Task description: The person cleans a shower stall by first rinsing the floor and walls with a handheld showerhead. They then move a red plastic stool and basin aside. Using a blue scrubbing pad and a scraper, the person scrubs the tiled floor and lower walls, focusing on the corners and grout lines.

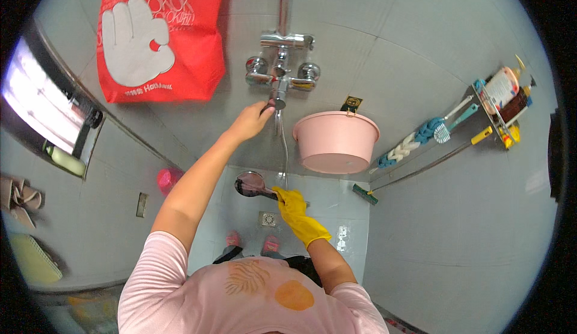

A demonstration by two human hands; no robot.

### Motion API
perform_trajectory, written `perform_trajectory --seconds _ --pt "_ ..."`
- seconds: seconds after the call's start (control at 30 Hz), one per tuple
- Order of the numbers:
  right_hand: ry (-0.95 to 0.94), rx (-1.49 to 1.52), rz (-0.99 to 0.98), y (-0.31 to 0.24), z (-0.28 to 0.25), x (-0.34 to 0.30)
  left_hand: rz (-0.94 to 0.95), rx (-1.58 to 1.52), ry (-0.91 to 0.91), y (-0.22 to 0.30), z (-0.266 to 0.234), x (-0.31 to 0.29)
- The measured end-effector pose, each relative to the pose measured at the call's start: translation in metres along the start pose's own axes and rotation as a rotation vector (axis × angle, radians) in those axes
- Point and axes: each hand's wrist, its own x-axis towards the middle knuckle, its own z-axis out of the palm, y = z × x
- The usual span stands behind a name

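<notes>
While the lever [268,107] is gripped by the curled left hand [249,122], the shower head [251,185] is held mid-frame in the closed, yellow-gloved right hand [293,206].
Leftward and slightly up from that hand, long axis nearly level, its round, glossy, dark-rimmed end is extended below the lever.

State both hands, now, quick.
Left hand: bare, fingers closed on the tap lever.
Right hand: yellow-gloved, closed, holding the shower head by its handle.

Left hand [250,123] reaches far ahead; gloved right hand [291,206] curls closed.
</notes>
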Motion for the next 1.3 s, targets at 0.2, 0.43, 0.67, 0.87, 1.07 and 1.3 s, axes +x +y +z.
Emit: perform_trajectory --seconds 0.2,0.43,0.67,0.87,1.07,1.3 --pt "0.066 0.015 -0.034 0.007 -0.008 0.012 -0.051 -0.075 -0.03 0.02 -0.001 -0.009" --pt "0.182 0.188 -0.119 0.017 -0.012 0.034 -0.171 -0.594 0.243 -0.058 0.031 -0.1" --pt "0.195 0.145 -0.226 -0.01 -0.027 0.061 -0.877 -0.358 0.236 -0.162 0.048 -0.388" --pt "0.032 0.221 -0.24 -0.044 -0.012 0.068 -1.167 -0.389 0.368 -0.163 0.074 -0.545" --pt "-0.192 0.225 -0.504 -0.116 0.011 0.096 -1.138 -0.397 0.342 -0.15 0.076 -0.556" --pt "-0.216 0.209 -0.556 -0.213 0.052 0.139 -1.137 -0.393 0.421 -0.163 0.062 -0.562"
